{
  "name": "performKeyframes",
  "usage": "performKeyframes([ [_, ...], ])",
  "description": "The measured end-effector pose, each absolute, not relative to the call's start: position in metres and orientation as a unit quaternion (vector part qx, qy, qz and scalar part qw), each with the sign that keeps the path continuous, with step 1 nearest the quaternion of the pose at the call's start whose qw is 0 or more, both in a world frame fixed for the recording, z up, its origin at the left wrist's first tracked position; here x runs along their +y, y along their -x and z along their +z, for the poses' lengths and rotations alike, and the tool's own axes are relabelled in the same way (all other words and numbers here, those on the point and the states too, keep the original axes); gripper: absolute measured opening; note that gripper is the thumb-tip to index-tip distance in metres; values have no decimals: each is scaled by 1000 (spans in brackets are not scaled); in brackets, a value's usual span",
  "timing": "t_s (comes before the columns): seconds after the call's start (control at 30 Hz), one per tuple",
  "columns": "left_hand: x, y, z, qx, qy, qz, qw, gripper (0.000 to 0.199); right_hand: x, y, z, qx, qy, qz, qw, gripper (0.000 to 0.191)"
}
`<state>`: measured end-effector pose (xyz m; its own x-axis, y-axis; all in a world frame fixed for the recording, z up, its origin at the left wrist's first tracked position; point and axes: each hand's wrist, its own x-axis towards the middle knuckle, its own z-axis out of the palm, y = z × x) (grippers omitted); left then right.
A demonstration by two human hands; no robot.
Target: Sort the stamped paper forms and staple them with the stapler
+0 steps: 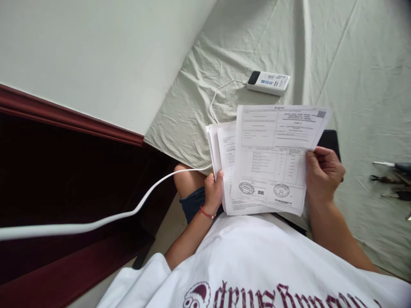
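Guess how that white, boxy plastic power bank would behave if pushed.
The power bank looks rigid; lying flat, it probably won't roll or tip. The wrinkled pale green cloth might bunch under it, and its attached thin white cable could tug.

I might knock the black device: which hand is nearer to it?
Right. The right hand, on the top sheet, partly overlaps the device in view; the left hand is farther off, across the papers.

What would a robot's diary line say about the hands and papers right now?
left hand: grips paper stack | right hand: holds top sheet | power bank: beyond papers, cable attached
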<state>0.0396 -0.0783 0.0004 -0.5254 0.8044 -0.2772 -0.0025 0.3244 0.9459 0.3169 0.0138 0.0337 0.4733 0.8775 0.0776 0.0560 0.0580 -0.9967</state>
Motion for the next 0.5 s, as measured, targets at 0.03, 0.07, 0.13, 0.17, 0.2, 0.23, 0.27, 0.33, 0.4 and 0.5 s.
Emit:
performKeyframes([
  [0.03,-78,-40,1,710,-282,508,398,49,14,-317,34,-388,599,334,616,26],
  [0.07,-78,-39,1,710,-281,508,399,49,14,-317,34,-387,599,333,617,26],
  [0.13,-79,-39,0,709,-280,507,403,49,14,-317,34,-388,600,326,619,26],
  [0.17,-79,-39,0,709,-279,506,404,49,14,-317,34,-388,601,322,620,26],
  [0.2,-79,-39,0,709,-279,506,405,49,15,-317,34,-389,602,320,620,26],
  [0.23,-79,-39,-1,710,-280,504,404,49,15,-317,34,-389,603,318,620,26],
  [0.27,-79,-38,-1,711,-281,504,403,49,15,-317,34,-390,605,317,618,26],
  [0.33,-79,-38,-1,714,-281,502,400,49,15,-317,35,-390,609,319,613,26],
  [0.4,-79,-39,-1,713,-281,504,399,49,14,-317,35,-390,611,332,603,25],
  [0.5,-78,-39,-1,701,-279,517,404,47,12,-316,31,-406,611,377,565,24],
])
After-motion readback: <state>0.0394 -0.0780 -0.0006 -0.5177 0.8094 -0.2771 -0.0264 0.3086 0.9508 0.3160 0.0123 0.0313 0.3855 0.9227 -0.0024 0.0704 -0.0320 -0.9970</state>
